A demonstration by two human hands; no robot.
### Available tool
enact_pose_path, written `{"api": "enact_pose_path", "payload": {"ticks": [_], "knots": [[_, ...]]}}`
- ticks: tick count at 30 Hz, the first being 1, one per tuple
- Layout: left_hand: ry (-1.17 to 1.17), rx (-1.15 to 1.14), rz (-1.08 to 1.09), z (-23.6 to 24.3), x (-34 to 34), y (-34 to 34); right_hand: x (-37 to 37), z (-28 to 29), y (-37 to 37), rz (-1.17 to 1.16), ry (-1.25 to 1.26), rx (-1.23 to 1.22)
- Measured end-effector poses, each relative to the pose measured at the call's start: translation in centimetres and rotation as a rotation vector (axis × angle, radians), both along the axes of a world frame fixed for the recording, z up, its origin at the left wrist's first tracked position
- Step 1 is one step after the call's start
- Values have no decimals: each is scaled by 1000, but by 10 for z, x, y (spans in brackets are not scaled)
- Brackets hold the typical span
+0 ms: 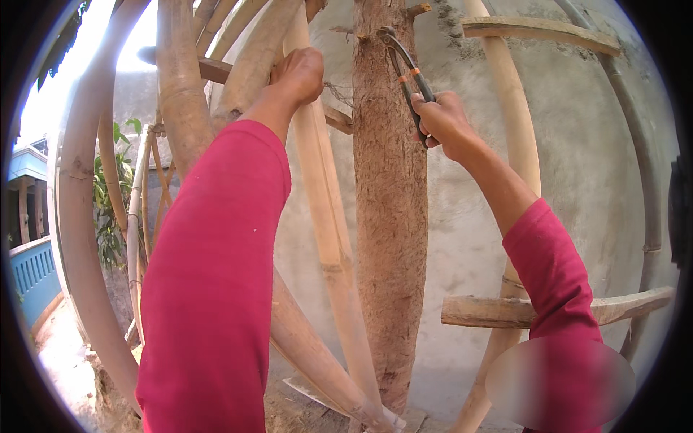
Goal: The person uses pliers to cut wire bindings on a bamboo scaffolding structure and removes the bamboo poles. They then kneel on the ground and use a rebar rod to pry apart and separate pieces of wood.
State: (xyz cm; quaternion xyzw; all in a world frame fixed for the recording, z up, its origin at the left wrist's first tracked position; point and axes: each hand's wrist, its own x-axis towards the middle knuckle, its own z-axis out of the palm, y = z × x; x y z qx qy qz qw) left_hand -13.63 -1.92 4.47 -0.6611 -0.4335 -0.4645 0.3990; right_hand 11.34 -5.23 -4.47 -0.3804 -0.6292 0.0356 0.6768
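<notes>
Up high and left of centre, my left hand (298,74) is closed in a fist against an upright bamboo pole (317,173). Its fingers curl out of sight, so what lies inside them is hidden. A thin wire (339,94) runs between that pole and a rough-barked tree trunk (390,216). On the trunk's right side, my right hand (442,124) grips pincers (424,86) by their black and orange handles. The pincers' head points up and lies in front of the upper trunk, close to a short branch stub; whether it touches the bark I cannot tell.
A bamboo ladder (521,123) with wooden rungs leans against the grey wall (462,238) on the right. Thick bamboo poles (180,86) crowd the left, with a slanting one (317,353) low down. Beyond them stand green leaves and a blue fence (36,274).
</notes>
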Motion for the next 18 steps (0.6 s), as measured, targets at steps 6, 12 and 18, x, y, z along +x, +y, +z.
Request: {"api": "enact_pose_path", "payload": {"ticks": [6, 12, 18], "knots": [[-2, 40, -38, 4, -12, 2, -69, 9, -10, 322, 275, 65], [40, 128, -30, -9, -1, -5, -117, -6, 37, 293, 380, 275], [75, 145, 135, -8, -2, -13, -103, -1, 61, 177, 336, 378]]}}
